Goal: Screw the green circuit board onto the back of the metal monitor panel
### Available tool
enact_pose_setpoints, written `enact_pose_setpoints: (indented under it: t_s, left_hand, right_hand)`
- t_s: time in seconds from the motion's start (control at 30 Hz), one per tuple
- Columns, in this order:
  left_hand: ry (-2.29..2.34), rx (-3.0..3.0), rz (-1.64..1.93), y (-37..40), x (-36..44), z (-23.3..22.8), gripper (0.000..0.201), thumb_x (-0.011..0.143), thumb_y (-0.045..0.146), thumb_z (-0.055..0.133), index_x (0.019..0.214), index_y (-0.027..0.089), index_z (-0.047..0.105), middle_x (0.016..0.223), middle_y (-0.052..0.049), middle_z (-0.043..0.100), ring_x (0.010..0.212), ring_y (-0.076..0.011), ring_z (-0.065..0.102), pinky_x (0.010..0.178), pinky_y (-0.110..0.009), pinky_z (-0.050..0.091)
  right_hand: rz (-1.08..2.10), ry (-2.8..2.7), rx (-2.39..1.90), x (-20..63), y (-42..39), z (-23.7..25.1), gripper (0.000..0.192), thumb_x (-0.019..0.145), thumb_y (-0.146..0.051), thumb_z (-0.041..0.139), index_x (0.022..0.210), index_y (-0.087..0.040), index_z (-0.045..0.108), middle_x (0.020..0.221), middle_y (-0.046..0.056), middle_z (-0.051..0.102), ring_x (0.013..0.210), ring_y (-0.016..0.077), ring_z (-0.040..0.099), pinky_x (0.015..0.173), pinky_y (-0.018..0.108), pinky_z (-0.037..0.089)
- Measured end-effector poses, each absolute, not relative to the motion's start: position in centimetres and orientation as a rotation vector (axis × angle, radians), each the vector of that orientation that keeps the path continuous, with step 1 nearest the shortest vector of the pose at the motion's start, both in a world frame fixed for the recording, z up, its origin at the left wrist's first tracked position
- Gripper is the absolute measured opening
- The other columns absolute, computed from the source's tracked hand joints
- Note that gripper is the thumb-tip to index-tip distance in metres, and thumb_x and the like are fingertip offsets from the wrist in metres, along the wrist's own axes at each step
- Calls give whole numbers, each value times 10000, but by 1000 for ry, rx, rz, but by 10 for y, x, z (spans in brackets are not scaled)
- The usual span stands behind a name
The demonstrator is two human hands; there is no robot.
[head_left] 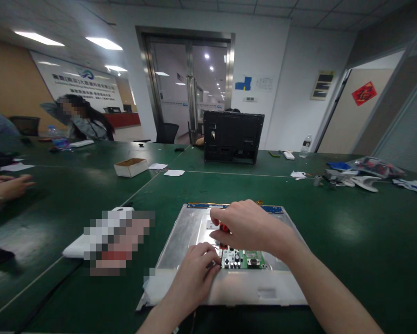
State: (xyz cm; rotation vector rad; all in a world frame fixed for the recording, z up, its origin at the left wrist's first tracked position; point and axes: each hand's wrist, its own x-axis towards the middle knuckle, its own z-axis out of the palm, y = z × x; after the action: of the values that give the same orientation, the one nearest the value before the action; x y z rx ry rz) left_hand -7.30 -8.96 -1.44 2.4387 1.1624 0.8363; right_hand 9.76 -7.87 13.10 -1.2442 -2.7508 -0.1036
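On the green table: a flat silver metal display panel (190,232) lies back-side up, close to the near edge.
Circuit board: a small green circuit board (243,259) sits on the panel's near half, between the two hands.
Right hand: the right hand (246,227) is clenched around a red-handled tool (224,228), held just above the board.
Left hand: the left hand (196,269) rests curled on the panel, fingertips touching the board's left edge.
Beyond: a black monitor housing (233,137) stands upright; a white cardboard box (131,167) lies to the left.
Far left: another person's hand (8,185) rests on the table (368,241).
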Motion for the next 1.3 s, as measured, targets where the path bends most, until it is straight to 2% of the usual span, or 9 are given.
enact_pose_setpoints:
  t_s: [0.13, 0.33, 0.5, 0.57, 0.77, 0.9, 1.0, 1.2, 1.3]
  left_hand:
    - [1179, 2430, 838, -90, -73, -14, 167, 764, 70, 533, 775, 200, 637, 864, -51, 626, 852, -227, 576, 766, -351, 439]
    - [1178, 2433, 809, -88, -74, -17, 163, 766, 71, 520, 780, 194, 624, 888, -57, 631, 877, -235, 573, 778, -363, 433]
    - [1154, 2446, 819, -89, -74, -16, 154, 781, 85, 515, 786, 194, 624, 871, -55, 624, 848, -227, 572, 761, -355, 428]
    - [1161, 2443, 817, -89, -74, -15, 149, 780, 86, 523, 787, 196, 624, 864, -51, 622, 843, -228, 573, 760, -356, 426]
    - [1192, 2417, 790, -89, -73, -14, 149, 766, 69, 527, 781, 189, 613, 886, -58, 626, 872, -242, 565, 762, -366, 420]
    - [1166, 2409, 788, -89, -72, -13, 146, 773, 74, 520, 773, 188, 612, 870, -51, 623, 859, -233, 565, 767, -366, 417]
    - [1152, 2414, 809, -89, -72, -13, 144, 778, 80, 514, 779, 187, 610, 887, -54, 621, 868, -235, 564, 767, -368, 418]
    - [1160, 2438, 822, -89, -73, -15, 148, 784, 84, 506, 789, 193, 605, 870, -53, 621, 855, -233, 567, 754, -358, 423]
    - [1148, 2451, 796, -88, -73, -15, 145, 789, 89, 500, 799, 190, 604, 876, -53, 624, 854, -232, 566, 756, -362, 420]
  right_hand:
    - [-16, -2773, -1153, 102, -79, 132, 237, 805, -272, 572, 1030, -199, 560, 827, 10, 696, 654, 143, 581, 506, 254, 255]
    - [-78, -2730, -1236, 101, -76, 129, 313, 864, -516, 521, 917, -222, 614, 741, 12, 685, 626, 153, 580, 494, 265, 219]
    - [-89, -2739, -1204, 101, -77, 131, 157, 848, -319, 543, 942, -209, 603, 758, 7, 686, 614, 141, 573, 487, 264, 222]
    - [-46, -2750, -1157, 103, -78, 131, 205, 803, -271, 570, 995, -201, 586, 797, 6, 693, 645, 147, 581, 501, 262, 250]
    - [-59, -2728, -1208, 101, -77, 129, 288, 853, -477, 541, 959, -224, 628, 750, 10, 691, 636, 154, 586, 502, 268, 228]
    - [-78, -2733, -1198, 100, -77, 129, 187, 852, -335, 543, 973, -216, 621, 755, 13, 693, 619, 140, 577, 499, 266, 215]
    - [-22, -2741, -1125, 101, -79, 130, 252, 794, -249, 567, 1042, -201, 581, 795, 9, 699, 641, 141, 580, 504, 260, 233]
    - [-6, -2728, -1164, 102, -78, 130, 278, 830, -421, 576, 1010, -209, 594, 781, 13, 694, 646, 152, 579, 509, 260, 241]
    - [-34, -2728, -1202, 101, -76, 129, 240, 837, -402, 572, 968, -204, 605, 765, 17, 688, 623, 146, 568, 502, 260, 230]
